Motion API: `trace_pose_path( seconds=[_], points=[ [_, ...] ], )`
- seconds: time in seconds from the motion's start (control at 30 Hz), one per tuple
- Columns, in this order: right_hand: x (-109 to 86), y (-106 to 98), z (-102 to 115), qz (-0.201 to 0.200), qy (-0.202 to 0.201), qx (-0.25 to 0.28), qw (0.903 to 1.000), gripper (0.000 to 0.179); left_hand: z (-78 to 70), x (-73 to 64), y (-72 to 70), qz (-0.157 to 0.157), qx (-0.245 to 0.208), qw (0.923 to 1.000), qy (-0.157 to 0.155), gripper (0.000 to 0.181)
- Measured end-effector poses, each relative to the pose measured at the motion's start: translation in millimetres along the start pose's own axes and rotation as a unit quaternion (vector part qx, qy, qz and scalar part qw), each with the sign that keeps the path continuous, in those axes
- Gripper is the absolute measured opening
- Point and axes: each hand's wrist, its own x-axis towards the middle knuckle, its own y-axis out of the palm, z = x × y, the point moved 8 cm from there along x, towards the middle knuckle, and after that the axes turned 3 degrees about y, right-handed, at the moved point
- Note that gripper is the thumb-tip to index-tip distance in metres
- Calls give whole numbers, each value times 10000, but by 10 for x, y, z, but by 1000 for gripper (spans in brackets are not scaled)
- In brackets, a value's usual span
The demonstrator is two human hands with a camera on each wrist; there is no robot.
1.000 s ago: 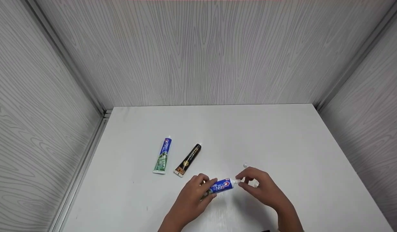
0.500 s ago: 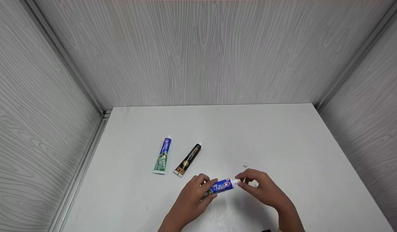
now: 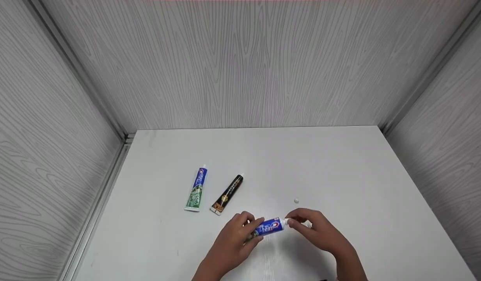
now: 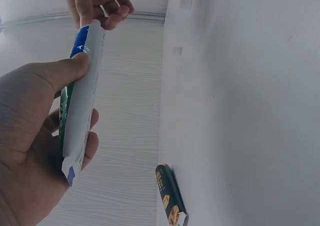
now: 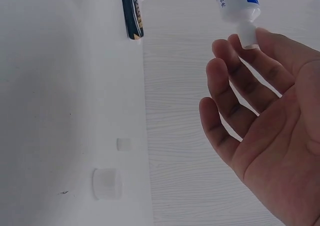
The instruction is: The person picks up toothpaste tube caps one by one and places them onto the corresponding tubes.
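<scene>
Left hand: the left hand (image 3: 237, 239) is gripping the blue-and-green tube (image 3: 270, 226) round its body, thumb pressing one side, fingers wrapping the other.
Right hand: the right hand (image 3: 316, 230) is pinching the white cap (image 5: 247, 34) at the tube's end between thumb and forefinger; the other fingers are curling loosely.
Held tube: it is hanging above the table, its capped end pointing toward the right hand.
Cap work: the person seems to be working the cap at the neck; whether on or off, I cannot tell. The next move is probably calling for a steady left grip and a small twist.
Loose caps: one loose cap (image 5: 107, 184) and another loose cap (image 5: 124, 144) are lying apart on the table, one partly hiding behind the right hand in the head view.
Other tubes: the black tube (image 3: 227, 195) and the second blue-and-green tube (image 3: 196, 190) are lying beyond the left hand, well inside the edges.
Table: the table (image 3: 341, 164) is offering wide room behind and right; its back edge is meeting the wall (image 3: 240, 62).
</scene>
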Motion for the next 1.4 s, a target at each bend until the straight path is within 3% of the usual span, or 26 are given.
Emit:
trace_pose_path(
  seconds=[0.3,0.7,1.03,1.2,1.4],
  points=[
    [12,38,-31,218,-20,221,9995,31,-26,5,3,-22,-8,9999,127,44],
    [-4,44,-83,200,8,379,9991,34,-27,10,18,-36,-50,9998,186,45],
    [-37,-62,-127,-85,100,260,9996,35,-6,14,22,76,-46,10000,37,45],
    [-72,-138,-111,-424,238,190,9986,30,0,10,32,83,-43,9999,72,45],
    [-138,-218,-67,-829,-52,84,9965,19,0,13,42,92,-65,9999,71,45]
  ],
)
